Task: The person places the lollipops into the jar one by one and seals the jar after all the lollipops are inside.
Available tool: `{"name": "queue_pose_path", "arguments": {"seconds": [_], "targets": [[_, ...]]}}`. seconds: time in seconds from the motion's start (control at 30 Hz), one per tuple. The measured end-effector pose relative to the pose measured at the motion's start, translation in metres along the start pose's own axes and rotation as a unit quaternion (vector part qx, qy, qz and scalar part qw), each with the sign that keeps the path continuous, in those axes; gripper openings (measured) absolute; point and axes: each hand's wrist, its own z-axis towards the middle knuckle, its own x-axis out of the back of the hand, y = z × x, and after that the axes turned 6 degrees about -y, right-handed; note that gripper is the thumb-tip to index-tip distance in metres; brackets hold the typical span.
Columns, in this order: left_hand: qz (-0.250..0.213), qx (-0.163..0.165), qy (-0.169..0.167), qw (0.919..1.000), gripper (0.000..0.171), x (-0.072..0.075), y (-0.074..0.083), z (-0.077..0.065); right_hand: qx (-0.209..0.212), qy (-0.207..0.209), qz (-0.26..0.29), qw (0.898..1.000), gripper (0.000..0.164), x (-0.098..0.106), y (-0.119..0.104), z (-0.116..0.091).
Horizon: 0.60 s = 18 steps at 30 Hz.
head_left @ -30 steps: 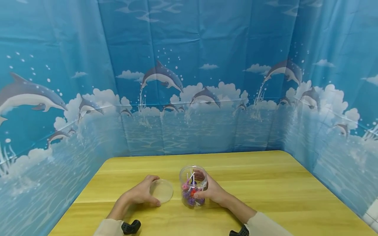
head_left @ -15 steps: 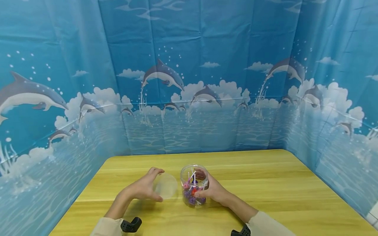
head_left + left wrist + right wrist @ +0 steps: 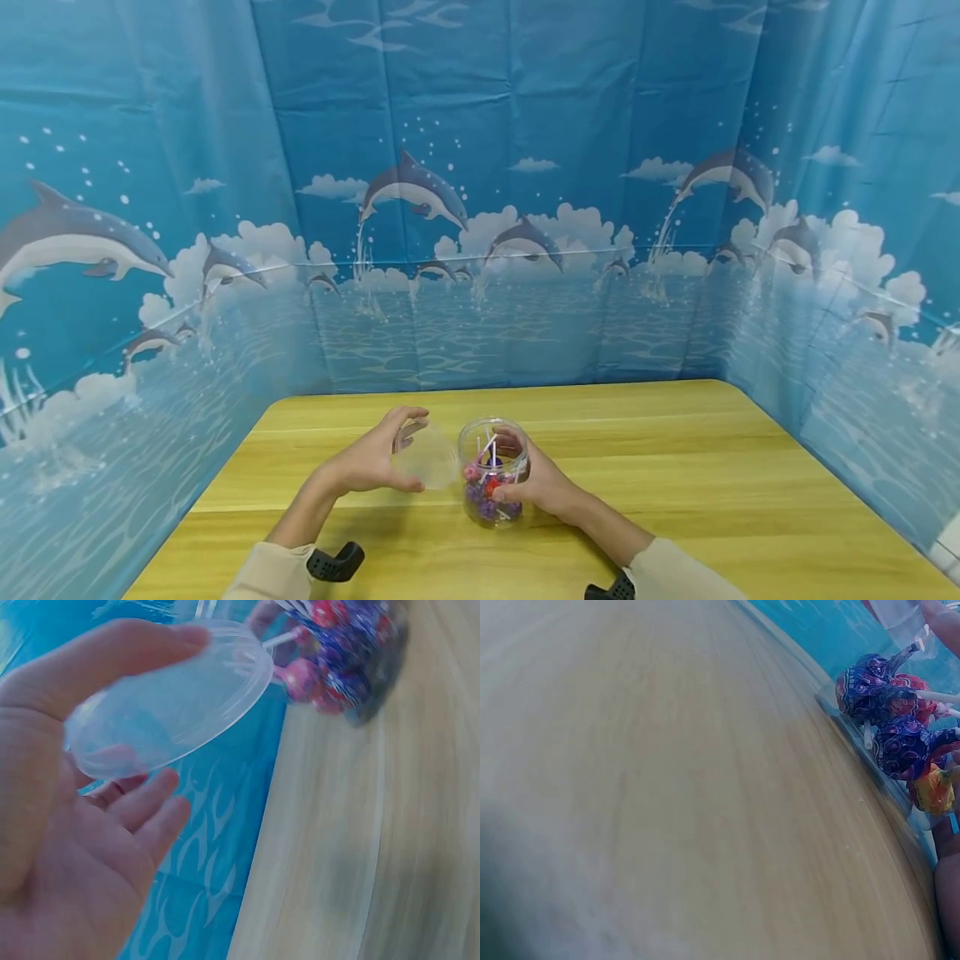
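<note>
A clear round lid [image 3: 429,458] is held between the thumb and fingers of my left hand [image 3: 372,460], raised above the table and tilted. In the left wrist view the thumb lies along the upper edge of the lid [image 3: 176,712]. Just right of it stands a clear jar [image 3: 480,512], its mouth uncovered. Wrapped lollipops [image 3: 491,487] fill its lower part, some white sticks pointing up. My right hand [image 3: 542,483] grips the jar's right side. The right wrist view catches purple, red and yellow lollipops [image 3: 904,746] through the jar wall.
The jar stands on a yellow wood-grain table [image 3: 675,483] with rounded far corners. Behind and at both sides hangs a blue curtain [image 3: 570,333] printed with dolphins. Black wrist mounts [image 3: 335,562] sit at the sleeve cuffs.
My left hand has lifted the lid off the table and brought it up and to the right, close to the jar's rim. The right hand and the jar have hardly moved.
</note>
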Motion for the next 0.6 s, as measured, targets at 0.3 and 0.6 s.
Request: {"name": "queue_pose_path", "arguments": {"seconds": [0.3,0.6], "targets": [[-0.225,-0.040,0.025,0.9733,0.093,-0.004,0.006,0.010,-0.010,-0.001,0.001,1.000,0.091,-0.002,0.000,-0.002],[-0.214,-0.076,0.019,0.9736,0.091,-0.008,0.023,0.034,0.008,0.002,-0.001,1.000,0.093,0.000,0.000,-0.001]]}}
